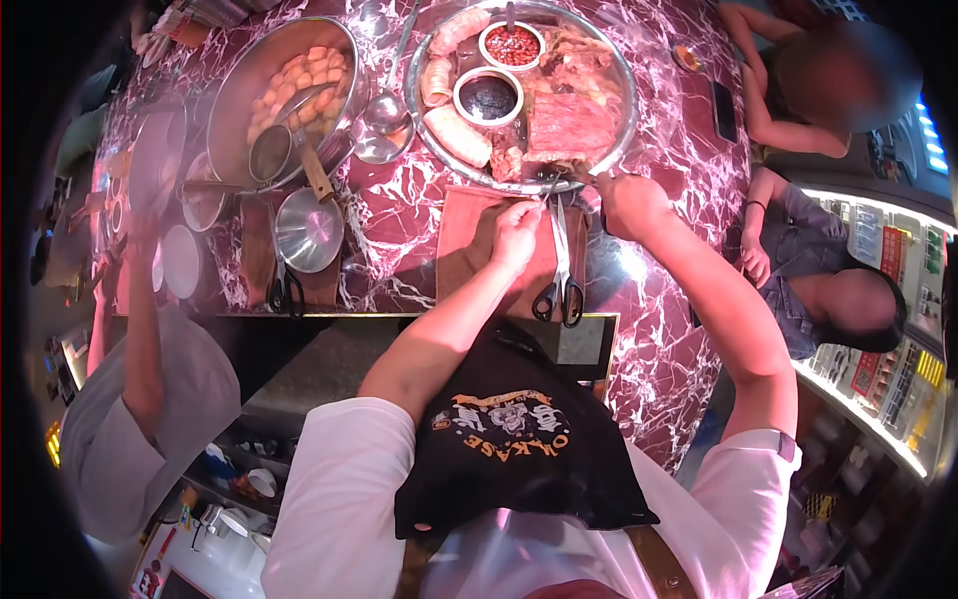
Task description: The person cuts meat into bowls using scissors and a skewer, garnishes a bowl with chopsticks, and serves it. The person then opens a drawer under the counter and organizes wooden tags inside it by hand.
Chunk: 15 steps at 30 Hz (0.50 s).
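My left hand (516, 235) is closed, its fingertips at the near rim of a round metal platter (631, 120); what they pinch, if anything, is too small to make out. My right hand (636, 207) is also closed, just right of the platter's near edge, around something dark that I cannot identify. Closest to both hands on the platter is a slab of meat (571, 125). Pale sausages (457, 135) lie along its left side, near a bowl of dark sauce (488, 96) and a bowl of chopped red chilli (512, 45). Scissors (562, 265) with black handles lie on a wooden board (469, 235), between my forearms.
Left of the platter stands a large metal pot (225, 110) with chunks of food and a wooden-handled strainer (271, 152). Ladles (384, 130), a steel bowl (308, 231) and more scissors (286, 290) lie nearby. A blurred co-worker (150, 419) is at left; two people sit at right, near a phone (723, 110).
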Available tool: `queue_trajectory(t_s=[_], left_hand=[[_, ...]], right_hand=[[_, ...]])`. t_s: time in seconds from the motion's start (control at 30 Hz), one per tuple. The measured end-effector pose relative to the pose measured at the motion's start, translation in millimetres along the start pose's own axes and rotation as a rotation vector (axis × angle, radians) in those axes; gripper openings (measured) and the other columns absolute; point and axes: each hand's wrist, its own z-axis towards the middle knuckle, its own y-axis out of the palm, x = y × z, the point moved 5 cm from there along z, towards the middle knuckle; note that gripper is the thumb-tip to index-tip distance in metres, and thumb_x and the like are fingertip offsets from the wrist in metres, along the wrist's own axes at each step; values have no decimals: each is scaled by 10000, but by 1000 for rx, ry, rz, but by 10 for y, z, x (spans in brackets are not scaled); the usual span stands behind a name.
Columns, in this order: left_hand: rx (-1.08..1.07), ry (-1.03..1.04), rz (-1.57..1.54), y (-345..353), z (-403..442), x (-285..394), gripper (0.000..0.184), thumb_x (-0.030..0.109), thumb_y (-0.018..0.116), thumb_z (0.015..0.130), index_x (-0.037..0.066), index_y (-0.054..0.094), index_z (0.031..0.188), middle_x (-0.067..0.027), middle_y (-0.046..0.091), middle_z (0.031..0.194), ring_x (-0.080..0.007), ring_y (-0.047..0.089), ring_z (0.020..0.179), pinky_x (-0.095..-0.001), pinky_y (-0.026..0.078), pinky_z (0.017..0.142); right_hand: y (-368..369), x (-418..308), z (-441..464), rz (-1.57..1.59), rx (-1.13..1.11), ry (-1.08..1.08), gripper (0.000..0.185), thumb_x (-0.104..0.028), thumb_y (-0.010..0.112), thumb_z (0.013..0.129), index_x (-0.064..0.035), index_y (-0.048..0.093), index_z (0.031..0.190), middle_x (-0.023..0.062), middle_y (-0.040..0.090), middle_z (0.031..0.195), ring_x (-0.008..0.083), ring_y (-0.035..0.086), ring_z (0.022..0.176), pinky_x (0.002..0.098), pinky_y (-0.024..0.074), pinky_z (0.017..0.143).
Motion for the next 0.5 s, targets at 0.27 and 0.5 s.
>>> queue_trajectory(t_s=[0.27,0.5], left_hand=[[-93,-310,-323,-197,-166,231,161,122,590,1002,16,654,1105,90,419,647,-9,306,457,-189,220,393],[-97,-336,-254,-230,-186,201,154,118,574,1010,14,642,1103,83,418,644,-11,297,452,-191,221,391]], right_hand=[[82,367,-275,93,-113,60,349,-138,553,893,-74,595,1234,199,717,958,364,712,903,479,568,804],[150,294,-393,245,-12,227,433,-203,638,795,-76,575,1204,233,690,983,407,685,950,502,545,836]])
